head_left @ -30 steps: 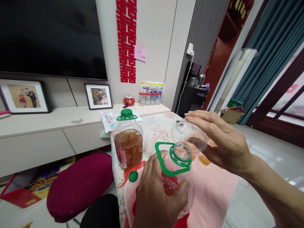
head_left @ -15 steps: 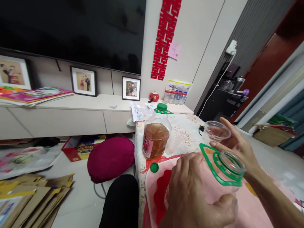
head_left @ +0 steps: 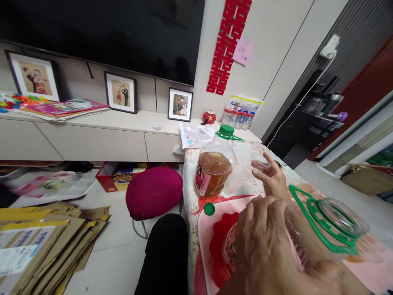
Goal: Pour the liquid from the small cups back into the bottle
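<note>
My left hand [head_left: 270,241] is wrapped round an uncapped clear plastic jug [head_left: 346,223], its green handle ring below the mouth; the jug leans over to the right. Past it, my right hand [head_left: 274,178] has thumb and forefinger around a clear round-rimmed plastic cup [head_left: 260,160], blurred here. That hand is over the far part of the table, with its forearm partly behind the jug. Left of both hands stands a capped jug of amber-brown liquid [head_left: 214,174] with a pink label. A loose green cap [head_left: 209,209] lies on the pink-and-red mat [head_left: 204,229].
A flowered cloth [head_left: 192,229] covers the table. To the left are a magenta stool [head_left: 155,192] and flattened cardboard packaging [head_left: 73,241] on the floor. Behind, a low white cabinet [head_left: 123,141] bears framed photos, a red pot [head_left: 209,117] and red-lidded jars [head_left: 236,118].
My right hand has moved away from the uncapped jug, farther back over the table, with the clear cup. The uncapped jug and my left hand have shifted right. The view has turned slightly.
</note>
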